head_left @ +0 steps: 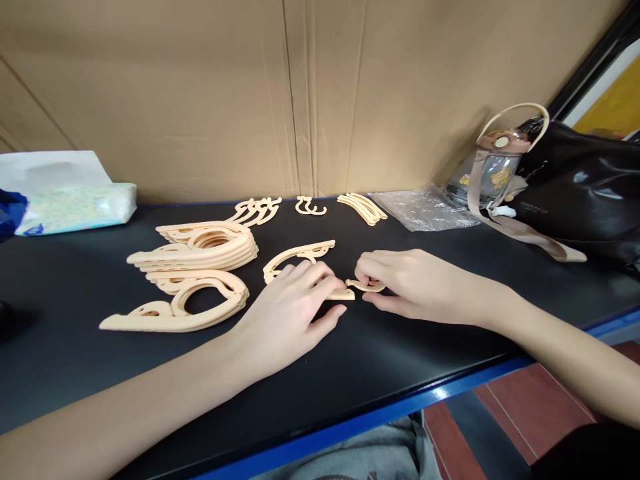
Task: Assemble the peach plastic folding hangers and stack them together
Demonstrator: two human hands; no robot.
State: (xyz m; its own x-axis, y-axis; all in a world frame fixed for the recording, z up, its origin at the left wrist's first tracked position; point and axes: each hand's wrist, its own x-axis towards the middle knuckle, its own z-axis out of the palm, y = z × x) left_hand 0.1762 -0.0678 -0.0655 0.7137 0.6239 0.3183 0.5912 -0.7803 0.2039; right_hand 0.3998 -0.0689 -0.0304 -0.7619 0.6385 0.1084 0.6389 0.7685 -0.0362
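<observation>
A cream plastic folding hanger (285, 257) lies on the black tabletop in front of me, partly covered by my left hand (300, 300). The fingers of that hand bend over the hanger and hold it against the table, with its straight end showing between index finger and thumb. Close to that end, my right hand (405, 283) is closed on a small curved hanger hook (367, 287), pinched between fingers and thumb. Hook and hanger appear very near each other; whether they touch I cannot tell.
Two stacks of folded hangers (210, 323) lie at left. Along the back are loose hanger arms (257, 212), hooks (311, 207) and curved strips (363, 208). A tissue pack (75, 207) stands far left; a plastic bag (425, 208), water bottle (495, 170) and black bag (585, 193) are at right.
</observation>
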